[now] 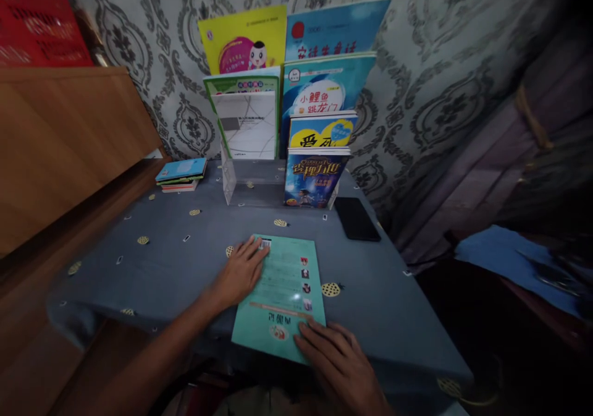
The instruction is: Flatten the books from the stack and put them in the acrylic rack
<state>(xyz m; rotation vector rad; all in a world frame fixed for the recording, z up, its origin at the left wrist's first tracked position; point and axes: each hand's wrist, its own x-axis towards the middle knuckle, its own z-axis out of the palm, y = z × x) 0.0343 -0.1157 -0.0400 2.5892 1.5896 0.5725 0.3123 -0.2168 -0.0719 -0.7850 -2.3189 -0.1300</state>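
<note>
A teal book [282, 283] lies closed near the front edge of the table, its printing upside down to me and a barcode at its far left corner. My left hand [241, 269] rests on the book's left edge near that corner, fingers stretched out. Across the near right corner lies my right hand [336, 357], its fingers extended flat over the cover. Neither hand grips anything. Beyond the book stands a clear plastic book rack [254, 187], with a dark blue book [315, 178] at its front right and a white book [248, 125] at its left.
A black phone-like slab [356, 218] lies right of the rack. Several small books [181, 172] are stacked at the back left. The patterned grey-blue cloth [157, 267] covers the table. A wooden cabinet [69, 138] stands left; blue fabric [514, 267] lies at right.
</note>
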